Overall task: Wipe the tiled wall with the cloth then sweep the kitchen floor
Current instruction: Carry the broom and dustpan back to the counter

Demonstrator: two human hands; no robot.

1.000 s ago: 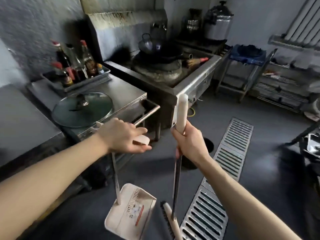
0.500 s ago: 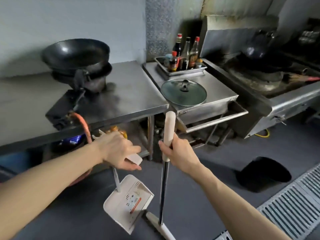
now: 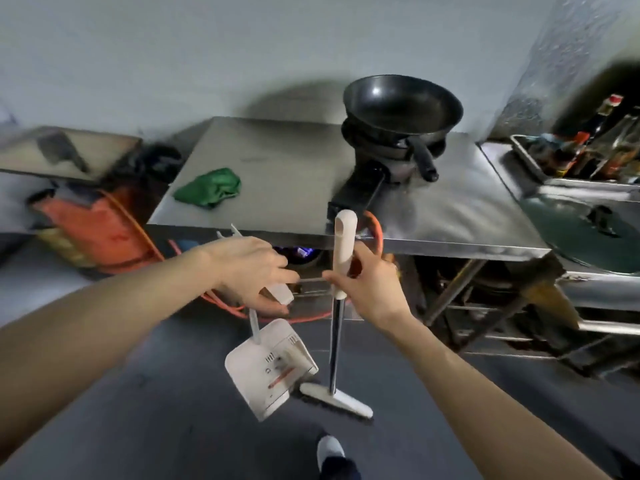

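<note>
- Our left hand [image 3: 251, 271] grips the cream handle of the white plastic long-handled dustpan [image 3: 268, 370], whose pan hangs tilted just above the dark grey kitchen floor [image 3: 138, 410].
- Our right hand [image 3: 369, 289] curls around the cream grip of the chrome-shafted, white-headed broom [image 3: 337, 323]; the shaft stands nearly upright, and the brush head sits low at the floor, just beside the pan's lip.
- Both hands are held close together in front of the stainless steel desk [image 3: 284, 181], at the level of its front edge.
- One of our feet, in a grey slipper [image 3: 330, 448], shows at the bottom of the view.
- The crumpled green cloth [image 3: 209, 188] lies on the left part of the desk, well apart from both hands.
- A black round-bottomed wok [image 3: 401, 103] rests on a black burner at the desk's right rear.
- An orange hose [image 3: 377, 230] runs down beneath the desk.
- A glass pot lid [image 3: 588, 233] lies on the next unit at right, in front of a tray of sauce bottles [image 3: 595, 150].
- The pale wall [image 3: 173, 53] rises behind.
</note>
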